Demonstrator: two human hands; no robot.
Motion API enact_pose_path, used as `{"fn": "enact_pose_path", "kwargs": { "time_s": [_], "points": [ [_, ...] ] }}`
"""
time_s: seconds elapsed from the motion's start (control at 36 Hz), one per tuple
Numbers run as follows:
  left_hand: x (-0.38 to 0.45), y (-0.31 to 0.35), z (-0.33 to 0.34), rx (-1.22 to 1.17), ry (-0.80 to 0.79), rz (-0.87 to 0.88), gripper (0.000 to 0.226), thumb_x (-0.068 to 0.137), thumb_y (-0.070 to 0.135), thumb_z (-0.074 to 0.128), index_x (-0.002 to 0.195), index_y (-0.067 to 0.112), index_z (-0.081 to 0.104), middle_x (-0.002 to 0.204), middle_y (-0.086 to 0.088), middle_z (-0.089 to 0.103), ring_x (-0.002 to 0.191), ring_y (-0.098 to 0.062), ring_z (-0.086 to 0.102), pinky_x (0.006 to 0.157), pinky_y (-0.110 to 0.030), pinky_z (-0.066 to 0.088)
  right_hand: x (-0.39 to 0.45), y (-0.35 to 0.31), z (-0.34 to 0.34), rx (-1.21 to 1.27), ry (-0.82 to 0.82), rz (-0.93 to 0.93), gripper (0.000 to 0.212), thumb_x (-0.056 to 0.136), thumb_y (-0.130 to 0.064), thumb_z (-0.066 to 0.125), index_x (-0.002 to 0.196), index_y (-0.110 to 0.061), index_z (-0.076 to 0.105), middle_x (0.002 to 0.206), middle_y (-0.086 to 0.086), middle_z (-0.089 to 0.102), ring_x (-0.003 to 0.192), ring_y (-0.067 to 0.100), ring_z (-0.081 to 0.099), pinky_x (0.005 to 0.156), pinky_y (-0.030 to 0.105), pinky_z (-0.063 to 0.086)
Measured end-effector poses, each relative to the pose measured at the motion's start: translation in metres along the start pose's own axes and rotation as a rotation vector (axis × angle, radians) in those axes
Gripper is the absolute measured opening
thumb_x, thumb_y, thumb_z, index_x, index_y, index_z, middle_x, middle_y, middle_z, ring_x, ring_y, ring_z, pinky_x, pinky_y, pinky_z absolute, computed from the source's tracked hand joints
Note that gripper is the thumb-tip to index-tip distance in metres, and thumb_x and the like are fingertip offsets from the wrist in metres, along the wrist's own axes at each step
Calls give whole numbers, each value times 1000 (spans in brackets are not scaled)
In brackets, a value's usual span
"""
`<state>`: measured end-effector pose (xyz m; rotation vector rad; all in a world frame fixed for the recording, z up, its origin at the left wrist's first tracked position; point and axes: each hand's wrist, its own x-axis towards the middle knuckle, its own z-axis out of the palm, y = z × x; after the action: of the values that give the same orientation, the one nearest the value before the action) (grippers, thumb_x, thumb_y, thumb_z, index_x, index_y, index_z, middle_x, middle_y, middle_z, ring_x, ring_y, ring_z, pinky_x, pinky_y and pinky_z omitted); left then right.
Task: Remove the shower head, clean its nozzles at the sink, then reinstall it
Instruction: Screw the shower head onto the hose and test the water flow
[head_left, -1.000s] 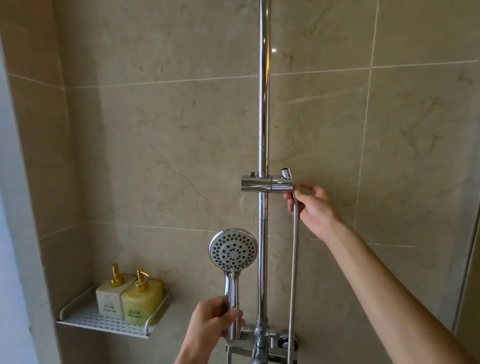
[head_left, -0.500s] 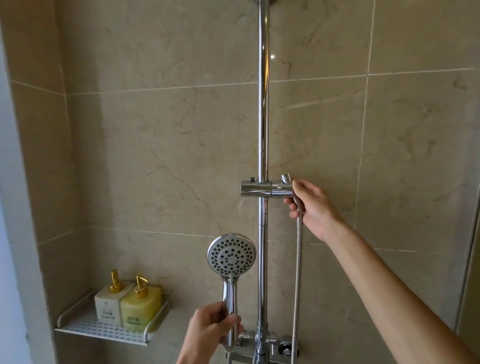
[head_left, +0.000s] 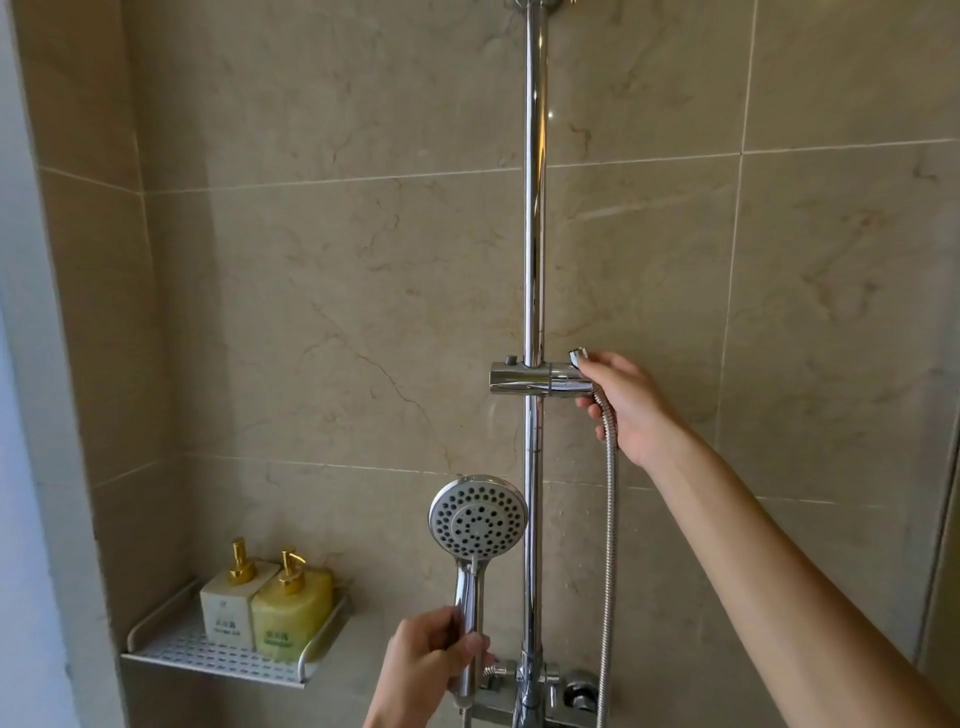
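- While the shower head (head_left: 478, 515) stands upright off its holder (head_left: 540, 379), the left hand (head_left: 431, 670) has its grip curled round the lower handle, thumb across the front; nozzle face toward the camera.
- Head sits just left of the rail (head_left: 535, 234), below the holder, above the mixer (head_left: 530, 686).
- Right hand (head_left: 628, 405): grip closed at the holder's right end, fingers round the top of the hose (head_left: 609, 545) where it meets the holder. Cannot tell whether it pinches the holder knob or only the hose.
- Hose hangs straight down from that hand, right of the rail, running out at the bottom edge.
- Second hose stub leaves the handle base under the left hand.
- Shelf (head_left: 171, 649) in the lower-left wall corner carries two pump bottles touching side by side: white bottle (head_left: 231, 610) left, yellow bottle (head_left: 291, 613) right.
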<state>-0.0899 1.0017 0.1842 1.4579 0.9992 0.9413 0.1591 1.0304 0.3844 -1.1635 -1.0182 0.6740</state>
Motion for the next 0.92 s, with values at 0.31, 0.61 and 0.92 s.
{"fn": "enact_pose_path", "kwargs": {
  "time_s": [0.31,0.61,0.92],
  "points": [
    [-4,-3,-3,4,8,11,6,86,1,69,88,-1,74,84,-16,78,85,-31,77,81,-47,60,2,-14,2,-32,87,-53,9,93,-32,68,100,-33,63,87,-2,59,62,13,43,50,25,33],
    [-5,-3,4,-39,39,25,7,87,-6,65,89,-5,72,81,-21,77,81,-34,76,75,-46,61,-17,-39,-15,189,28,-207,12,103,-23,54,97,-17,63,85,0,50,58,13,47,54,31,38],
    [-14,6,14,-107,71,105,8,90,-5,63,87,-7,69,80,-21,75,83,-39,73,73,-47,52,-116,33,-31,273,-199,-212,21,93,-17,61,105,0,58,84,14,67,60,20,49,56,29,42]
  ]
}}
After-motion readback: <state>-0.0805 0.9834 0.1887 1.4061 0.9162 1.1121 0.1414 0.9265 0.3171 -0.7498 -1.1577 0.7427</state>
